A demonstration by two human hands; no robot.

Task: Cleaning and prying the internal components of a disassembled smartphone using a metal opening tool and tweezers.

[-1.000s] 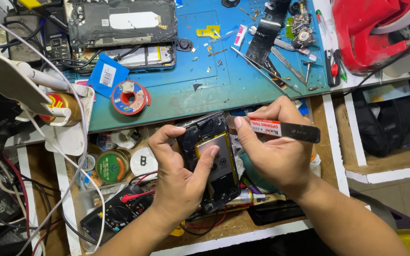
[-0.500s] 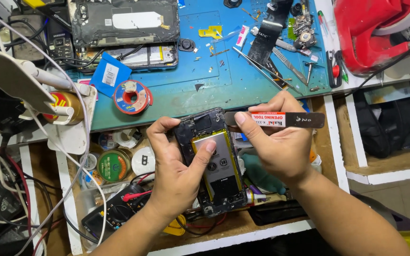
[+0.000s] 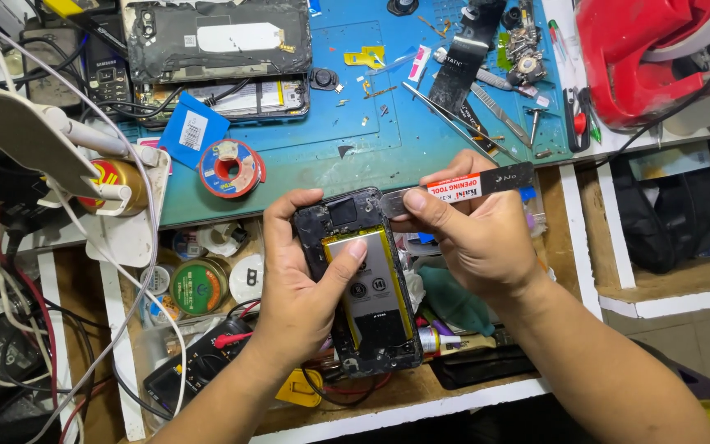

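Since half a second ago the opened phone [image 3: 365, 284] has tilted a little more upright in the left hand [image 3: 301, 284], which clasps its left edge, thumb across the battery [image 3: 371, 275]. The right hand [image 3: 474, 238] pinches a flat metal opening tool [image 3: 454, 187], its tip now at the phone's upper right edge. Beyond lies the cluttered blue mat [image 3: 322, 123], with free room only above the drawer [image 3: 207, 288].
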